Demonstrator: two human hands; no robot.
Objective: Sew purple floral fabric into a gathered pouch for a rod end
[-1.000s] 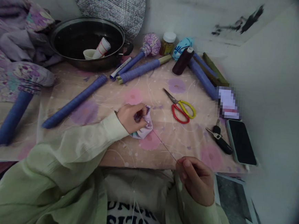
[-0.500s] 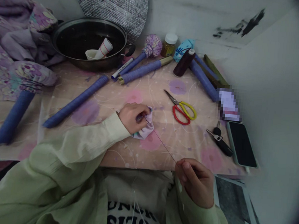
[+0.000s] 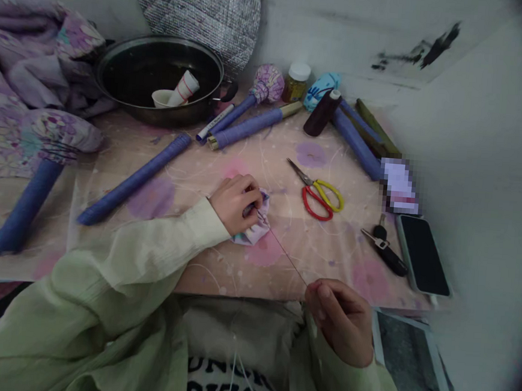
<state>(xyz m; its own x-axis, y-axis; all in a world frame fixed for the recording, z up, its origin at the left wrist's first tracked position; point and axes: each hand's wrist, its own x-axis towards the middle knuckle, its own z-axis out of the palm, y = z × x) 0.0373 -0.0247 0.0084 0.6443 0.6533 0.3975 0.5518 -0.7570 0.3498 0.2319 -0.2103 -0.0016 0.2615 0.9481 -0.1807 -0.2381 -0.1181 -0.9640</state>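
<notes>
My left hand (image 3: 235, 204) is closed on a small bundle of floral lilac fabric (image 3: 254, 233) on the table, with dark thread wound near its fingers. From the bundle a taut dark thread (image 3: 287, 253) slants down to my right hand (image 3: 342, 316), which pinches its other end at the front edge of the table. Beyond the thread lie scissors (image 3: 318, 191) with one red and one yellow handle, their blades pointing away to the left. Whatever part of the bundle sits under my left palm is hidden.
A dark pan (image 3: 115, 96) holding a small white cup stands at the back left. Blue-wrapped sticks (image 3: 138, 177) lie around, some with fabric heads. A thread spool (image 3: 321, 116) and a lidded jar (image 3: 295, 85) stand behind. Keys (image 3: 389, 257) and a phone (image 3: 423, 253) lie right.
The fingers of my left hand have shifted slightly over the fabric bundle. My right hand keeps its place, and the thread stays taut. The view has moved a little.
</notes>
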